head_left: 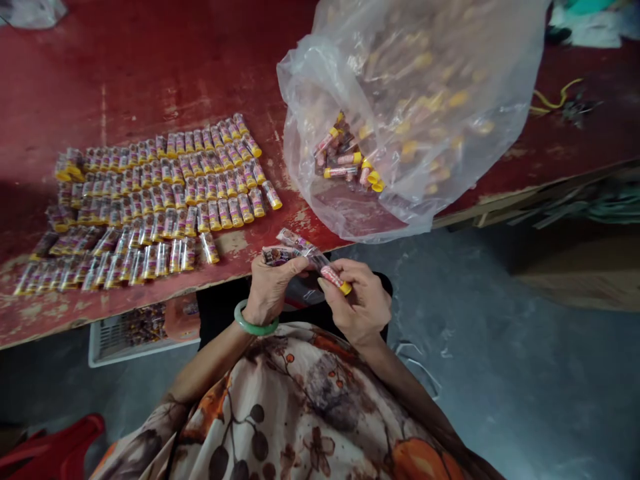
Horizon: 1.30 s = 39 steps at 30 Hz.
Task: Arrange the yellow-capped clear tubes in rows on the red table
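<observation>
Print on the small tubes in rows [160, 193] is too small to be read; far-left ones are blurred into shadow. Contents of the plastic bag [425, 100] are mostly veiled by cloudy film, only yellow caps near its mouth being made out; bag top is cut off by the frame edge. The white crate [115, 343] under the table [150, 60] is half hidden by the table edge, contents unclear. The sleeve end in the left hand [270, 287] is covered by fingers. Items at top right corner are blurred, cropped.
</observation>
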Each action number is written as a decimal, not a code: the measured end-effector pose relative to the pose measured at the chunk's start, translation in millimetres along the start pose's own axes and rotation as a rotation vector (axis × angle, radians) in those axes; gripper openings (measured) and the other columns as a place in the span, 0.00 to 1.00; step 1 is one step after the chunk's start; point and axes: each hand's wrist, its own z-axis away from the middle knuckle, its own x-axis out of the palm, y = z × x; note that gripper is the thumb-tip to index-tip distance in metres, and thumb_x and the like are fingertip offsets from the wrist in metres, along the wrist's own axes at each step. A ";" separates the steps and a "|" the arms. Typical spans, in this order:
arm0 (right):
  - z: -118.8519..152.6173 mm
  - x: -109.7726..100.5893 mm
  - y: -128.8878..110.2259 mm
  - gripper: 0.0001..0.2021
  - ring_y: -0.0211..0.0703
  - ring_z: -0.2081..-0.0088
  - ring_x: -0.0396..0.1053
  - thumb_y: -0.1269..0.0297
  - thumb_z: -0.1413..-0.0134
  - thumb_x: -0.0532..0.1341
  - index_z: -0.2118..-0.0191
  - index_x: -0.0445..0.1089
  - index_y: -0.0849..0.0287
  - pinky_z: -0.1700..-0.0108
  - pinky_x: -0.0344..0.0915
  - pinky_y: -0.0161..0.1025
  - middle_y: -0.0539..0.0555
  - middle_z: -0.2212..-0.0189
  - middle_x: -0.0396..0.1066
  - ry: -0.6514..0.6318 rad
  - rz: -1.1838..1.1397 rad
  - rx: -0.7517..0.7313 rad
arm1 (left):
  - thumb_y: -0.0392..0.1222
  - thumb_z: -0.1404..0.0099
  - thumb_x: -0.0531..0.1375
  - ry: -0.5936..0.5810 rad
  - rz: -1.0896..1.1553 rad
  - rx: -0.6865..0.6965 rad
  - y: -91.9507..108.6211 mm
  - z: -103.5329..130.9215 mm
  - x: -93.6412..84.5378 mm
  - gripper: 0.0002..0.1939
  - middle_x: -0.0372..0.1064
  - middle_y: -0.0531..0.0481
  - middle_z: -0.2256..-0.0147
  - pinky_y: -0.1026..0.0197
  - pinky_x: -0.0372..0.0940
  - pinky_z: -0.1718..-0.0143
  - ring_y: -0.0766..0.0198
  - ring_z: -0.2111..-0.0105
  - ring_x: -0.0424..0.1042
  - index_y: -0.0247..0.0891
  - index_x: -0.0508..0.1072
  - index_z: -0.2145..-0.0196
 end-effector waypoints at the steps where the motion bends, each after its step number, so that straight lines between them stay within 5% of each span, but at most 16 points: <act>1: 0.1 -0.8 1.1 0.13 0.43 0.64 0.73 0.75 0.51 0.65 0.60 0.64 0.59 0.65 0.73 0.39 0.57 0.64 0.72 0.005 0.064 -0.066 | 0.46 0.56 0.72 -0.013 -0.011 0.001 1.0 0.7 1.1 0.15 0.71 0.50 0.79 0.66 0.66 0.74 0.68 0.79 0.68 0.33 0.74 0.79; 4: 1.6 -2.9 4.6 0.16 0.45 0.62 0.73 0.78 0.54 0.67 0.58 0.65 0.60 0.64 0.74 0.38 0.61 0.60 0.72 -0.025 0.231 -0.263 | 0.50 0.52 0.71 -0.013 0.026 -0.038 3.9 1.1 5.0 0.16 0.70 0.51 0.80 0.66 0.66 0.74 0.68 0.80 0.68 0.34 0.73 0.77; 10: 3.5 -6.5 4.0 0.14 0.44 0.63 0.73 0.78 0.51 0.66 0.58 0.66 0.60 0.63 0.74 0.39 0.59 0.63 0.72 -0.002 0.141 -0.140 | 0.51 0.51 0.70 0.033 0.139 -0.093 6.3 -2.5 9.0 0.19 0.72 0.53 0.74 0.69 0.62 0.80 0.68 0.76 0.70 0.36 0.73 0.67; 18: 10.1 -4.0 5.0 0.16 0.43 0.63 0.73 0.77 0.53 0.67 0.58 0.66 0.59 0.64 0.74 0.39 0.59 0.60 0.72 0.012 0.229 -0.208 | 0.49 0.49 0.69 0.026 0.006 -0.033 2.0 1.4 8.6 0.15 0.72 0.52 0.76 0.68 0.62 0.79 0.68 0.77 0.69 0.35 0.75 0.72; 25: 12.1 -12.7 5.2 0.06 0.39 0.69 0.70 0.69 0.46 0.63 0.60 0.70 0.58 0.69 0.68 0.37 0.52 0.67 0.71 0.032 -0.336 0.421 | 0.48 0.51 0.70 0.033 0.084 -0.150 0.9 -2.9 5.3 0.17 0.72 0.53 0.74 0.69 0.59 0.82 0.66 0.76 0.71 0.36 0.74 0.67; 30: 9.6 -13.8 12.5 0.10 0.31 0.82 0.57 0.58 0.45 0.63 0.70 0.73 0.61 0.81 0.53 0.30 0.47 0.83 0.64 -0.144 -0.513 0.903 | 0.45 0.52 0.71 0.023 0.050 -0.122 -3.8 -0.8 2.6 0.16 0.72 0.52 0.74 0.69 0.59 0.80 0.67 0.75 0.71 0.34 0.75 0.67; 39: -7.4 -2.0 12.3 0.11 0.33 0.81 0.61 0.58 0.55 0.68 0.73 0.74 0.61 0.78 0.55 0.30 0.47 0.83 0.66 -0.331 -0.482 0.964 | 0.46 0.51 0.70 -0.066 -0.073 -0.127 -1.5 5.0 -5.1 0.15 0.69 0.53 0.74 0.68 0.60 0.79 0.71 0.77 0.64 0.33 0.75 0.70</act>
